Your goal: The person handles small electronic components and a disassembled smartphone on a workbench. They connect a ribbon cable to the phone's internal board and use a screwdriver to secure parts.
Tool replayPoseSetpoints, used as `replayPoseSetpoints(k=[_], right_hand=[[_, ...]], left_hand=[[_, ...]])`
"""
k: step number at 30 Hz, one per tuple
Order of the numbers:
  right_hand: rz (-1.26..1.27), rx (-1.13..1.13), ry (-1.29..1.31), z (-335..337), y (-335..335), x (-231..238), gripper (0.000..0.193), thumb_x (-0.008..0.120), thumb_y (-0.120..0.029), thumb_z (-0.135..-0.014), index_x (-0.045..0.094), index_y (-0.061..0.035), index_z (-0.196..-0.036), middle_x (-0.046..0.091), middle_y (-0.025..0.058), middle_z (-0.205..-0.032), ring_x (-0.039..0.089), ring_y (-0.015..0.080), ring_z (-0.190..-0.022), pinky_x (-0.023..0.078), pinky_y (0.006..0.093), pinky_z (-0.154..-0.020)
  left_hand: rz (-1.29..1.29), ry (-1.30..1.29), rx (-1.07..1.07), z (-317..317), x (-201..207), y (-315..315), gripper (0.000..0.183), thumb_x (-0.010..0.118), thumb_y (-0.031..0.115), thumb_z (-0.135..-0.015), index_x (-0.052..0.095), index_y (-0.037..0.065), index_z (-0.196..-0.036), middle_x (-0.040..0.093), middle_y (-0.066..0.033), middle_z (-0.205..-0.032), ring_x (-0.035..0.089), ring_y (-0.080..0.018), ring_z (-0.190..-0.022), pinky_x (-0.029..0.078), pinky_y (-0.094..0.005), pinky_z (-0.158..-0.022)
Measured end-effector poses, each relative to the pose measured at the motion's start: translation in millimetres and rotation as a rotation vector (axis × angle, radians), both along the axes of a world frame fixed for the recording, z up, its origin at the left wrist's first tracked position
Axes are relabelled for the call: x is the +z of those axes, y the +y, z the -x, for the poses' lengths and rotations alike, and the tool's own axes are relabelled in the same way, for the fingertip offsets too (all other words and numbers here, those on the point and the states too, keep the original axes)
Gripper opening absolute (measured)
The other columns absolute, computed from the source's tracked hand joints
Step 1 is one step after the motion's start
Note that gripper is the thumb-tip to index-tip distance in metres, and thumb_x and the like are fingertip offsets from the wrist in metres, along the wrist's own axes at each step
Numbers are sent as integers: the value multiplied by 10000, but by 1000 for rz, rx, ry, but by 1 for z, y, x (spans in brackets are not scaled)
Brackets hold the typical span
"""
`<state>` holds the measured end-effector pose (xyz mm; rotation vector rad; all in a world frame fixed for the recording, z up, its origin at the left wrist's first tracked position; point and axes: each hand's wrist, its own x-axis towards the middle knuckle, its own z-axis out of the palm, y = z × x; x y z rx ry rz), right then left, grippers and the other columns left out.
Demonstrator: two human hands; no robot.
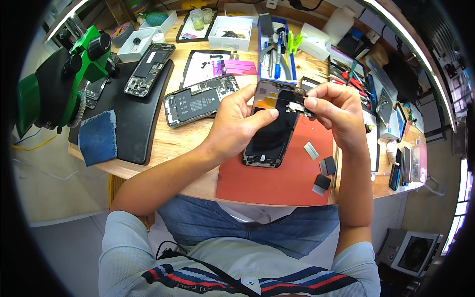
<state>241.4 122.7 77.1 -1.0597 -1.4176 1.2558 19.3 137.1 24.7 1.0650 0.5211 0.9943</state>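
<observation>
My left hand [241, 119] is closed round a phone screen assembly [269, 136], its thumb lying across the dark back. The assembly tilts above a red work mat [247, 180]. At its upper right end, my right hand [336, 110] pinches a small metal phone part [297, 106] with thumb and forefinger. Whether that part is still joined to the screen I cannot tell. Left of my left hand lies an opened phone body [193, 106] with its battery and circuit board showing.
Another opened phone [148, 69] rests on a black pad [133, 114] beside a blue cloth [98, 137]. A green microscope [91, 54] stands at the left. Small blades [321, 183] lie on the mat's right side. Behind are a tool tray [278, 74] and a white box [230, 34].
</observation>
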Motion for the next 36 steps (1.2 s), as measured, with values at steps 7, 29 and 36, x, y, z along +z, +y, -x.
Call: replayPoseSetpoints(k=[7,29,36], right_hand=[[118,-62,-14,-3,-9,-13,97,741,-89,-868,718,4,-883,673,22,-705,575,19,-579,339,143,-458],[-59,-120,-151,24,-24,-30,71,730,-40,-882,713,24,-908,636,-48,-697,434,-45,-552,292,146,-472],[-52,-142,-162,25,-25,-28,87,735,-53,-882,712,29,-901,650,-30,-695,481,-39,-562,338,137,-484]], left_hand=[[57,-5,-22,-2,-5,-5,337,622,46,-948,572,-26,-1273,671,-97,-1194,642,-124,-1058,500,-301,-959],[108,11,-31,1,-3,-6,328,635,45,-919,590,-39,-1233,684,-105,-1130,643,-116,-1012,498,-283,-926],[130,-12,-51,2,-5,-8,297,583,42,-932,574,-41,-1217,673,-82,-1084,626,-84,-940,512,-244,-836]])
